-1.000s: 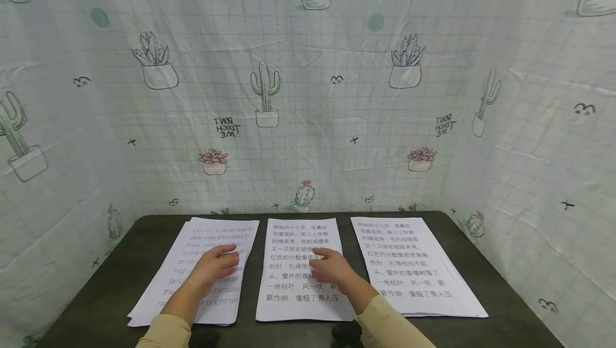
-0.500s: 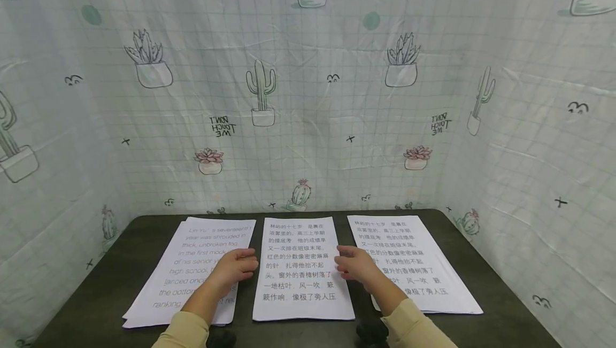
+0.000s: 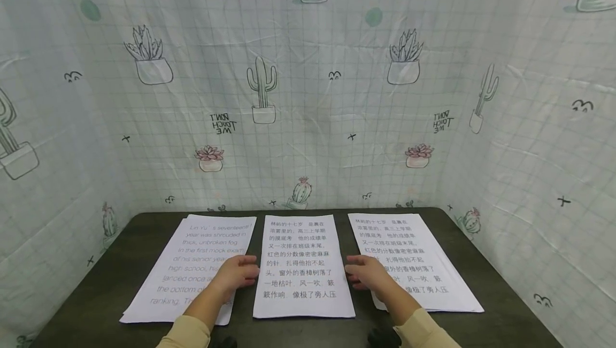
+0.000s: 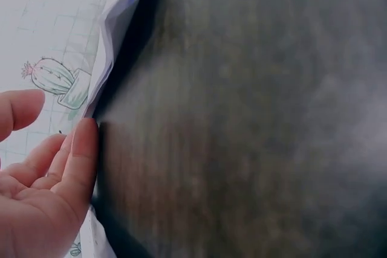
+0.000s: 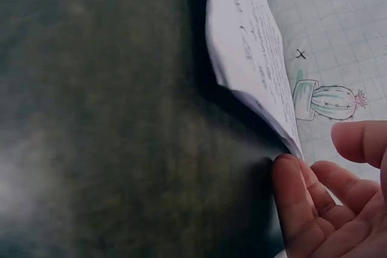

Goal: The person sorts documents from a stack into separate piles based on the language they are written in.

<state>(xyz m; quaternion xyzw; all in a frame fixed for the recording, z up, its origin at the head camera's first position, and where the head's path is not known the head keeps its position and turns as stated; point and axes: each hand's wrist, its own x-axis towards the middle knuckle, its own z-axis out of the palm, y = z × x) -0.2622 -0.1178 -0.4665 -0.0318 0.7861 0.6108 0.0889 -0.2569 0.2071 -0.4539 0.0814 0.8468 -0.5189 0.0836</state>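
Three sets of printed paper sheets lie side by side. The middle paper stack point(image 3: 300, 273), in Chinese print, sits between both hands. My left hand point(image 3: 233, 276) reaches over the left, English-printed stack point(image 3: 178, 278), its fingertips at the middle stack's left edge. On the opposite side my right hand point(image 3: 370, 276) covers part of the right stack point(image 3: 409, 252), fingertips close to the middle stack's right edge. Fingers are loosely bent, thumbs apart from them. Both wrist views show fingertips by a paper edge point(image 4: 115, 34), point(image 5: 254, 58); I cannot tell whether they touch it.
The dark table point(image 3: 86, 284) carries all the sheets. A pale curtain point(image 3: 298, 97) printed with cacti closes off the back and both sides. Small black objects point(image 3: 382, 337) show beneath the wrists at the near edge.
From over the left and middle stacks, both hands have shifted right; the right hand left the middle stack for its right side. Lately both came slightly nearer me. The stacks stay in place.
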